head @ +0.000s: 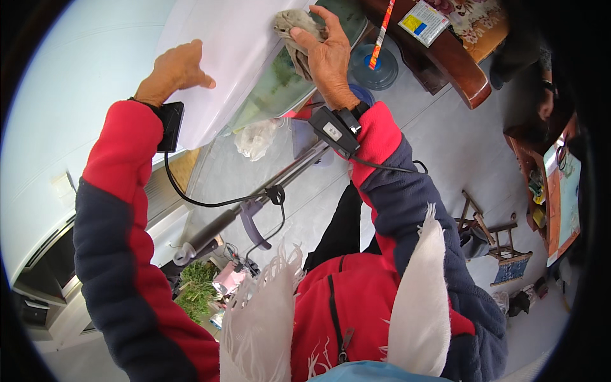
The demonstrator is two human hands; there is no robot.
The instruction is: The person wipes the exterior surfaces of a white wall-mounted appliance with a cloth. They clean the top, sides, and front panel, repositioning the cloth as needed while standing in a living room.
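Observation:
My right hand (pixel 329 57) holds a crumpled grey-beige cloth (pixel 298 36) between thumb and fingers, at the edge of a white glossy panel (pixel 224 62). Below the cloth lies a greenish glass surface (pixel 274 83). My left hand (pixel 179 69) is over the white panel with its thumb apart from the curled fingers, and nothing is seen in it; whether it touches the panel I cannot tell. Both wrists carry black devices with cables.
A blue-tinted water jug (pixel 377 71) stands on the grey floor beside a dark wooden armrest (pixel 458 71) bearing a packet (pixel 424 23). A metal pole (pixel 267 188) slants below my arms. A plastic bag (pixel 258 138), a folding stool (pixel 501 248) and plants (pixel 198 289) are around. Part of another person shows at right.

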